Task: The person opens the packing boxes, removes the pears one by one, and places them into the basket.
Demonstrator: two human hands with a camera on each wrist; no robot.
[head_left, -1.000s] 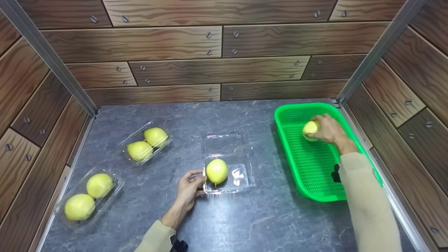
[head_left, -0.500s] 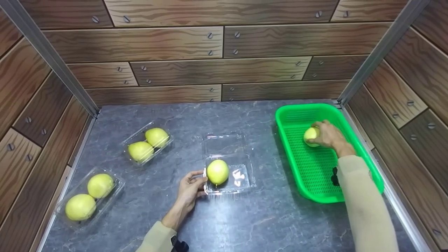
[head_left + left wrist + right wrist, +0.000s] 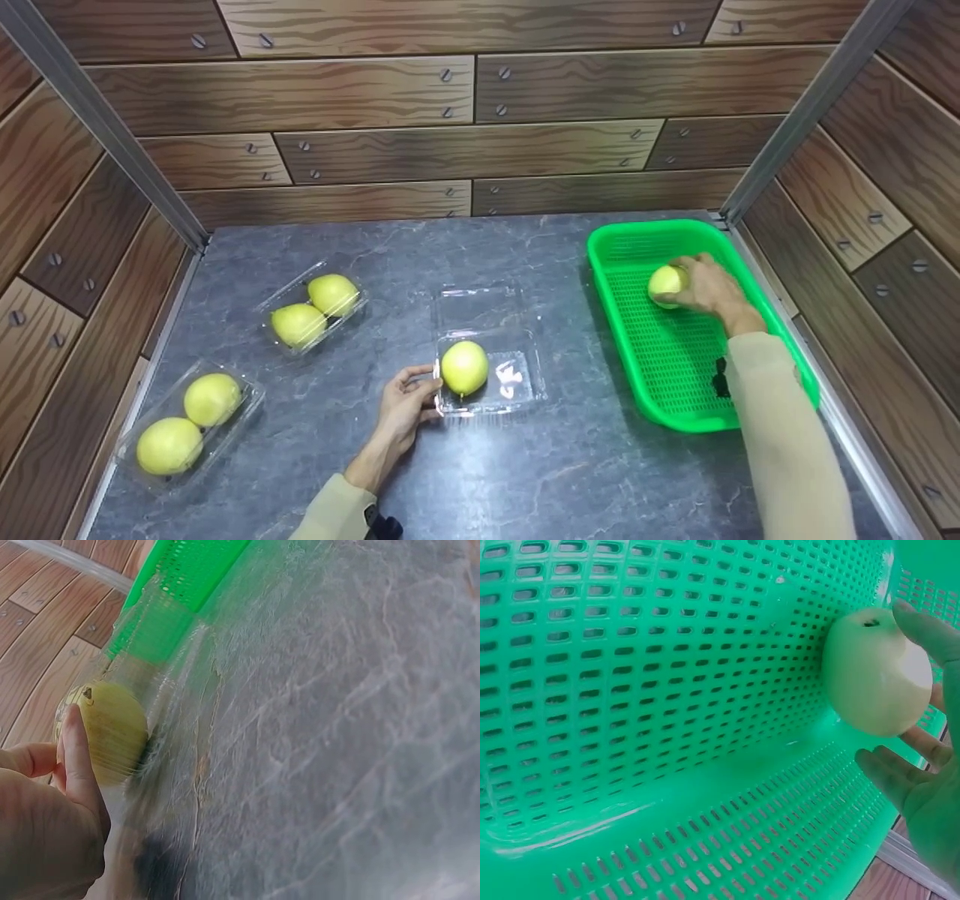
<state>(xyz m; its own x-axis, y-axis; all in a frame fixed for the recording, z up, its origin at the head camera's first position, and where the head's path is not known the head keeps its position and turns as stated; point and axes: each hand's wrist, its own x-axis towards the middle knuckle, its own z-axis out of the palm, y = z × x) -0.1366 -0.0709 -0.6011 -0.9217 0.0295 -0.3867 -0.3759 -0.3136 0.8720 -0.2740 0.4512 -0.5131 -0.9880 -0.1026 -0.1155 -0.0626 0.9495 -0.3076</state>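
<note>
In the head view my left hand (image 3: 405,405) pinches the left edge of a clear plastic clamshell box (image 3: 525,375), its lid laid back flat on the far side. A yellow-green pear (image 3: 465,367) sits in the left half of that box. My right hand (image 3: 712,289) reaches into the green basket (image 3: 637,360) and holds another pear (image 3: 666,285) near its far end. From the right wrist, the thumb lies on this pear (image 3: 874,675) and the fingers reach round its other side. The left wrist view shows thumb and forefinger at the box wall beside its pear (image 3: 116,735).
Two more clear boxes, each with two pears, stand on the left: one farther back (image 3: 349,309) and one nearer (image 3: 225,427). Wood-patterned walls (image 3: 375,90) enclose the grey marbled table (image 3: 562,480) at the back and both sides. The basket stands close to the right wall.
My right hand has shifted slightly toward the near side inside the basket, and more of the pear shows past its fingers. The left hand and the boxes have stayed in place.
</note>
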